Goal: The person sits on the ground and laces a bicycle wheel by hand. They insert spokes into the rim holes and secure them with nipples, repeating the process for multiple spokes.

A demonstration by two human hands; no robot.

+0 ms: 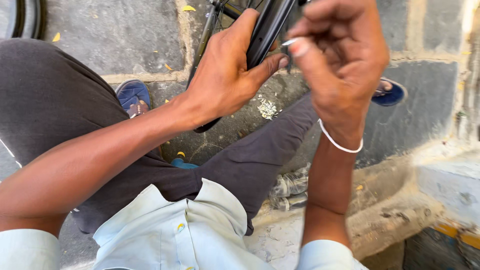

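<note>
My left hand [225,70] is wrapped around a black bicycle wheel rim [267,27] that slants up toward the top of the view. My right hand [340,55] is raised just right of the rim, fingers curled, pinching a small silvery metal piece [290,42] between thumb and fingertip. A white band circles the right wrist. The rim's lower end [205,127] pokes out below my left hand. Thin spokes show at the top edge.
I sit over a stone-paved ground [125,35] with dark trousers and blue sandals [132,95] on both feet. A crushed plastic bottle [290,190] lies under my right leg. A raised stone kerb [440,180] runs at right. Part of a tyre [30,17] shows top left.
</note>
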